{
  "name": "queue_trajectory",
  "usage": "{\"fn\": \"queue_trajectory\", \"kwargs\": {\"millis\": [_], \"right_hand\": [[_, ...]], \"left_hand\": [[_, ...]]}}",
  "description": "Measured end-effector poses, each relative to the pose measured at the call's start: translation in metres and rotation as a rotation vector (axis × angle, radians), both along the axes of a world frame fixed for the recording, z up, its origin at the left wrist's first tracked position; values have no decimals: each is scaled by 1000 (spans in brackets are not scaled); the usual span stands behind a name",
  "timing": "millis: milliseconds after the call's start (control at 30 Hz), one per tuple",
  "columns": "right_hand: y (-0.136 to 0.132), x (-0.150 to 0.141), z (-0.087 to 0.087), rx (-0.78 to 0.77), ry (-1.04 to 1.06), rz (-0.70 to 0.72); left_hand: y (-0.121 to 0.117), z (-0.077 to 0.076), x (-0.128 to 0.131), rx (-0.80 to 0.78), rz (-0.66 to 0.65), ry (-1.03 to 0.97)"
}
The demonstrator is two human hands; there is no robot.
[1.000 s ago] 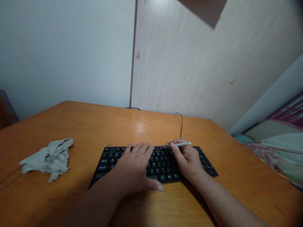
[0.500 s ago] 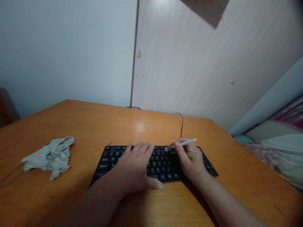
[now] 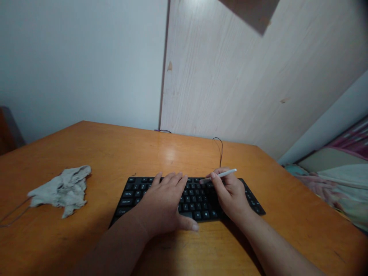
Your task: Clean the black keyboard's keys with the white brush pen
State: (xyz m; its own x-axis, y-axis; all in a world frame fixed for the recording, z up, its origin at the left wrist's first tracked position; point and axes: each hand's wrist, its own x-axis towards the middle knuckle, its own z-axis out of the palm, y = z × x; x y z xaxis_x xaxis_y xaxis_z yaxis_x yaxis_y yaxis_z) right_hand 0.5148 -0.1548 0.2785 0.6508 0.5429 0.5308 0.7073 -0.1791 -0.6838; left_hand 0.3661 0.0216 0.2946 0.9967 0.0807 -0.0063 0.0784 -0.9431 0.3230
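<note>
A black keyboard (image 3: 198,199) lies on the wooden table, its middle and right keys partly covered by my hands. My left hand (image 3: 165,199) rests flat across its left half, fingers stretched out and the thumb past the front edge. In my right hand (image 3: 231,191) is a slim white brush-like stick (image 3: 225,173), pinched between thumb and fingers. Its wider end points left and meets the upper row of keys; its exact tip is too small to make out. The stick's other end sticks out to the right above the hand.
A crumpled, stained grey-white cloth (image 3: 64,191) with strings lies on the left of the wooden table (image 3: 129,149). A black cable (image 3: 221,149) runs from behind the keyboard toward the wall panel (image 3: 218,84). Bedding (image 3: 330,180) is beyond the right edge.
The stick in my right hand has shifted slightly to the left, with its wider end still at the upper keys. My left hand stays in place on the keyboard.
</note>
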Motion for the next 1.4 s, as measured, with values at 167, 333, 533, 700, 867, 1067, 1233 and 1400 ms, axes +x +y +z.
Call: {"fn": "queue_trajectory", "kwargs": {"millis": [167,333,533,700,867,1067,1233,1400], "right_hand": [[4,-3,-2,64,4,54],[5,-6,-2,-22,-55,106],[3,-7,1,26,-44,51],[4,-5,0,-23,-50,104],[3,-8,5,5,-16,76],[1,-11,6,-26,17,98],[1,-13,7,19,0,82],[0,-11,7,20,70,121]], "left_hand": [[0,-2,0,3,1,-17],[0,-2,1,-4,2,-21],[-1,-1,0,-1,5,-15],[-1,-1,1,-1,0,-26],[-2,1,1,2,1,-10],[-1,0,0,6,3,-3],[-1,0,1,13,5,8],[-1,0,2,12,11,10]]}}
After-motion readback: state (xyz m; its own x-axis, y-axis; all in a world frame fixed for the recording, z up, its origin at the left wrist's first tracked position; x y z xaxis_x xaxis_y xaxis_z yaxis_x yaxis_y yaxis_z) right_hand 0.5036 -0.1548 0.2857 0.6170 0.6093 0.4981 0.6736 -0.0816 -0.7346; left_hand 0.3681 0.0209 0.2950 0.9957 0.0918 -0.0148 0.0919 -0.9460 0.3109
